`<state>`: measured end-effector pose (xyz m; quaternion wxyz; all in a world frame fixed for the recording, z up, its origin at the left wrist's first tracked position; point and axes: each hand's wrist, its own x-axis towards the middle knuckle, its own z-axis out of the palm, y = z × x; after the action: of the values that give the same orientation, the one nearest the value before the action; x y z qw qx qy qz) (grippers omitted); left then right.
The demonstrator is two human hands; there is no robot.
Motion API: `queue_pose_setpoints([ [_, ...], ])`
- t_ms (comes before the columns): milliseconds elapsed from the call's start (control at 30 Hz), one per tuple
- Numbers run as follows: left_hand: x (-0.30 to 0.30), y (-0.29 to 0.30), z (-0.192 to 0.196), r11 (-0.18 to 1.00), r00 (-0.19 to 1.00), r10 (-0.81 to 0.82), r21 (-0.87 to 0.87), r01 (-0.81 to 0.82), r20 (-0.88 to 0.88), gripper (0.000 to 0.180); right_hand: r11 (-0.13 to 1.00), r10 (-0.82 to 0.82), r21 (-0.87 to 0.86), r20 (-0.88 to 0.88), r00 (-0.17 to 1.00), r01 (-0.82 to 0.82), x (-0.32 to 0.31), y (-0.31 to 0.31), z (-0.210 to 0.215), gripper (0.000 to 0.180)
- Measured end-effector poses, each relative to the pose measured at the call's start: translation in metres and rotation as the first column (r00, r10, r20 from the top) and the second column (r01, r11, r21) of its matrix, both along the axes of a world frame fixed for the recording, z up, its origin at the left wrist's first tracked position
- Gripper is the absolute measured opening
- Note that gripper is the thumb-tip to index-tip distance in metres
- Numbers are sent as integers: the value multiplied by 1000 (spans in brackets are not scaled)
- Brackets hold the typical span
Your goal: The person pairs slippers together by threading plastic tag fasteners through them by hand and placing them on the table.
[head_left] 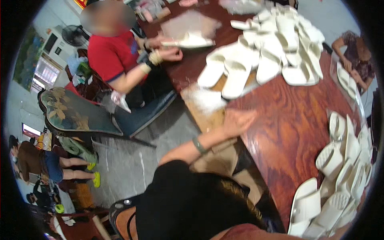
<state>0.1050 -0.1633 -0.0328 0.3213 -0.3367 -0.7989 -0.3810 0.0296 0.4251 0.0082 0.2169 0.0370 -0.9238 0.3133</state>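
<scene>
My left hand (240,122), with a green bangle (199,145) on the wrist, reaches over the near edge of the brown wooden table (276,128). Its fingers are blurred, and no object shows clearly in them. White slide slippers (236,78) lie just beyond it, the front ones side by side with toes toward me. A heap of more white slippers (286,30) rises behind these. Nearest my left hand is a white sheet-like patch (206,100) on a tan board. My right hand is out of view; only some skin shows along the lower edge.
A second pile of white slippers (340,172) covers the table's right end. Across the corner, a person in a red shirt (110,56) handles a white slipper (190,43) beside clear plastic bags (192,24). Another person (356,56) works at the far right. A patterned chair (80,110) stands left.
</scene>
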Motion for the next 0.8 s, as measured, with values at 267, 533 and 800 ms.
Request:
queue_pose_setpoints([
  [267,3,-2,7,995,998,27,-97,-22,49,7,992,126,8,-163,979,-126,-53,-71,-25,50],
  [533,10,-2,7,998,998,52,-28,-51,44,6,985,156,-28,-289,945,-171,-63,-150,-77,47],
  [800,3,-1,-1,995,978,-40,-84,58,206,14,989,125,114,-307,943,-94,-1,-133,-74,45],
])
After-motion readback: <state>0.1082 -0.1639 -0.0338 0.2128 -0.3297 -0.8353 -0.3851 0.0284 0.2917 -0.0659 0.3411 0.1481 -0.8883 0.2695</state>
